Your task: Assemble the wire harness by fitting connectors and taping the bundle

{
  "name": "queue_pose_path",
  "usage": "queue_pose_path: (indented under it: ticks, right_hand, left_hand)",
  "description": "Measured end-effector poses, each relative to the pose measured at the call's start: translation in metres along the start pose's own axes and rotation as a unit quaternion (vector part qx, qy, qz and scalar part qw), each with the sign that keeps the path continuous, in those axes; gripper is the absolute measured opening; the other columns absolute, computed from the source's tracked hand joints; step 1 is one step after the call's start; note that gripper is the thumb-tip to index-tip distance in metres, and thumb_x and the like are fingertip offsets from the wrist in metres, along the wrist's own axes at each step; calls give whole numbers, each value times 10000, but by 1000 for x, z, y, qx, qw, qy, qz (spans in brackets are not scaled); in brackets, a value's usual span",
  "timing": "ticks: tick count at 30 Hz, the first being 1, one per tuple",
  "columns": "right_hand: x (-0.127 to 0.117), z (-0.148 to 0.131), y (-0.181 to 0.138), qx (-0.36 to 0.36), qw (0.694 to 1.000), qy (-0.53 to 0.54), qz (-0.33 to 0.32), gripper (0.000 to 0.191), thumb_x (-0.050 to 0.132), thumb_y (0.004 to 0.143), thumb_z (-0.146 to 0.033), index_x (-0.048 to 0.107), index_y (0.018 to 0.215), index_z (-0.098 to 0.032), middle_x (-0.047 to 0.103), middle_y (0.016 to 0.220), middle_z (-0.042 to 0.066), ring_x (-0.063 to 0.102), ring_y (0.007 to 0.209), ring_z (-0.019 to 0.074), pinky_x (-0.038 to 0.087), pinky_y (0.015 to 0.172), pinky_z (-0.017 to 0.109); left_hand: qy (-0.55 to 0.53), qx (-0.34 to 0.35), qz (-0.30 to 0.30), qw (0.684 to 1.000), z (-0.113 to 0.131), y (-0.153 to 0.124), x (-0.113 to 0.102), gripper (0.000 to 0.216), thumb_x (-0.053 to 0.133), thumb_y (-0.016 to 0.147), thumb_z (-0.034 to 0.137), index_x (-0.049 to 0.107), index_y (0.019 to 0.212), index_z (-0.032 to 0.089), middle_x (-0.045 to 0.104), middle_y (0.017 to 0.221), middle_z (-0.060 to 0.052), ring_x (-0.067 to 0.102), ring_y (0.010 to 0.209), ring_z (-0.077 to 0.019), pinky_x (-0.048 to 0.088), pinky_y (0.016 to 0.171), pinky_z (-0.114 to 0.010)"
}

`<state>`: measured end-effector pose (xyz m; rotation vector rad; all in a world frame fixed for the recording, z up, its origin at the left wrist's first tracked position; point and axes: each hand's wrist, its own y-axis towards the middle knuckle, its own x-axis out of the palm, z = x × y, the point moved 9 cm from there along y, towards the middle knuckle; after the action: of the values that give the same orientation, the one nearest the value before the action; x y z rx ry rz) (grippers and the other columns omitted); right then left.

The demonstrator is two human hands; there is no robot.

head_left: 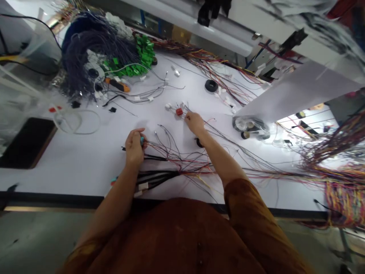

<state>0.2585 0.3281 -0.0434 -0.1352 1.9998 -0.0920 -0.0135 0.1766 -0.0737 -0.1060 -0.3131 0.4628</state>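
Note:
My left hand [135, 146] is closed around a small teal connector [142, 140], from which thin wires run off to the right. Farther forward, my right hand [194, 122] pinches thin wires beside a red connector [179, 112]; its fingertips hide the exact grip. White connectors [169, 106] lie just left of the red one. Between and below my hands spreads a wire harness [182, 167] with black-sleeved branches [156, 178]. Its long wires stretch to the right side of the table.
A dark phone [28, 142] lies at the left. Bundled purple wires [99, 49] and green connectors [145, 51] are piled at the back left, near an orange-black cutter [117, 84]. Black tape [211, 85] rests behind my right hand. A white post [288, 91] stands at the right.

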Motion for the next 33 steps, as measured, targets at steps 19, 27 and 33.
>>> queue_pose_path:
  ticks: [19, 27, 33]
  right_hand:
    - [79, -61, -319, -315, 917, 89, -227, 226, 610, 883, -159, 651, 682, -256, 709, 870, 57, 607, 833, 235, 477, 781, 383]
    - [51, -23, -276, -100, 892, 432, -89, 221, 637, 879, -427, 638, 792, -223, 600, 716, -20, 513, 660, 124, 413, 634, 268]
    - [43, -9, -271, -18, 843, 538, -5, 328, 705, 821, -523, 596, 764, -218, 499, 638, -49, 396, 549, 92, 333, 533, 251]
  left_hand:
    - [342, 198, -23, 918, 27, 11, 13, 329, 730, 718, -70, 603, 944, 132, 463, 856, 6, 470, 951, -175, 316, 1079, -372]
    - [368, 161, -135, 906, 55, -28, 34, 187, 767, 798, 166, 675, 961, 162, 609, 957, -54, 538, 1045, -229, 379, 1100, -459]
    - [310, -137, -519, 785, 18, -152, 38, 317, 866, 660, 361, 779, 944, 249, 667, 728, -25, 657, 665, -212, 543, 618, -298]
